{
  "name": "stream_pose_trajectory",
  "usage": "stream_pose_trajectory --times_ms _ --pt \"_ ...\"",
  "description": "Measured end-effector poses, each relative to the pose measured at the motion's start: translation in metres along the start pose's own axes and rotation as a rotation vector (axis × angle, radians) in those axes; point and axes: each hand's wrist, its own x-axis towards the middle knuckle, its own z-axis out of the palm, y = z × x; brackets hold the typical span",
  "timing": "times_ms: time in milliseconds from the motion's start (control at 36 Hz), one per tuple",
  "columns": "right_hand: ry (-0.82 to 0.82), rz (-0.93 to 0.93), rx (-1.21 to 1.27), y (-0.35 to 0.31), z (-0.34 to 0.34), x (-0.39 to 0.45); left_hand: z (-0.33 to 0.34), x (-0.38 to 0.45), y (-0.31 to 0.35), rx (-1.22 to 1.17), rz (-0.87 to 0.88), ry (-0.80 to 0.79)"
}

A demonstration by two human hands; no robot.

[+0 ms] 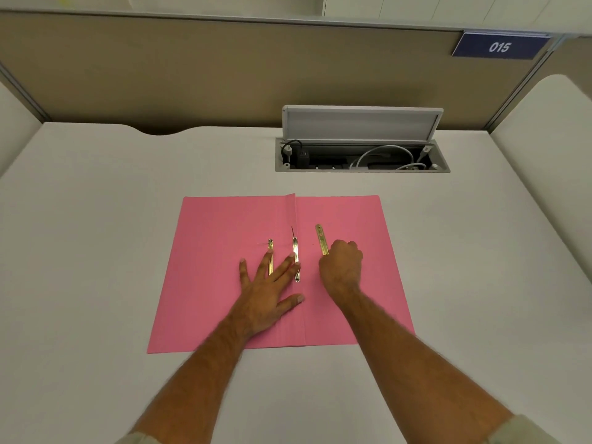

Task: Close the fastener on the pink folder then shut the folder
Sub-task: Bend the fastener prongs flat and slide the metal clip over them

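Pink paper folder (224, 251) lying open, flat on white tabletop (96, 251), brass fastener prongs (296, 261) not yet closed. Left hand (269, 293) spread flat, pressing near the prongs; right hand (341, 264) clenched on loose brass fastener bar (321, 240). Next, probably: fitting bar over prongs, then folding. Beyond, open cable box (362, 155) holding white cables (384, 155).

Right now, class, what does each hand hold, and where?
The right hand grips the near end of a metal strip. The left hand holds nothing, pressing flat on the pink folder.
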Motion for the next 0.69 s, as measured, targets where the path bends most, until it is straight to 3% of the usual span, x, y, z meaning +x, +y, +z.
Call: stream_pose_trajectory --times_ms 694 --pt "-0.036 0.164 0.207 -0.016 0.000 0.013 0.002 0.001 -0.001 -0.040 0.003 0.019"
